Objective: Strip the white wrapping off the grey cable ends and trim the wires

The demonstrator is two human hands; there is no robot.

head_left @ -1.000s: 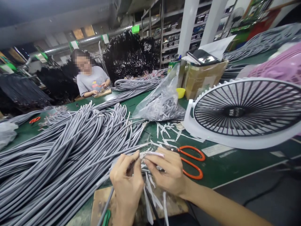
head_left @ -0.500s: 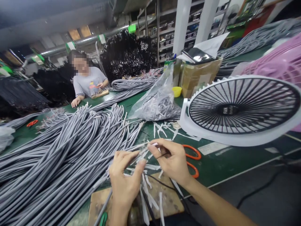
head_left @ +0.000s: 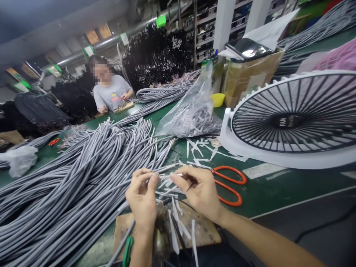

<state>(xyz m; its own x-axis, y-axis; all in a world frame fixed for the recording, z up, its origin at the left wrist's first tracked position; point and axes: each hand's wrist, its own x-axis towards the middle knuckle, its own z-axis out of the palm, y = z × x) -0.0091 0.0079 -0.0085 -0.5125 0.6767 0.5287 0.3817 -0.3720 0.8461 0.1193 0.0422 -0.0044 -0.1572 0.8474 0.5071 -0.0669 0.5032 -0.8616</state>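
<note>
My left hand (head_left: 142,196) is closed, thumb and index finger pinched together at the frayed end of a grey cable (head_left: 122,241). The cable runs up from the bottom edge and passes behind that hand. Close on its right, my right hand (head_left: 198,189) pinches a small white strip (head_left: 178,174) between thumb and fingertips. Thin pale strands show in the narrow gap between the hands, too fine to make out. Orange-handled scissors (head_left: 229,202) lie beside my right hand, blades hidden. Below the hands is a worn wooden board (head_left: 203,231) with loose white strips (head_left: 174,237).
A large bundle of grey cables (head_left: 83,174) covers the left of the green table (head_left: 264,200). Ahead stand a clear bag of scraps (head_left: 191,115), a yellow cup (head_left: 217,99) and a cardboard box (head_left: 239,85). A white fan (head_left: 278,159) stands right. Across the table sits a co-worker (head_left: 114,92).
My left thumb and index finger have closed into a pinch near my right fingertips; they were apart before. The view has shifted slightly, and more of the scissors shows.
</note>
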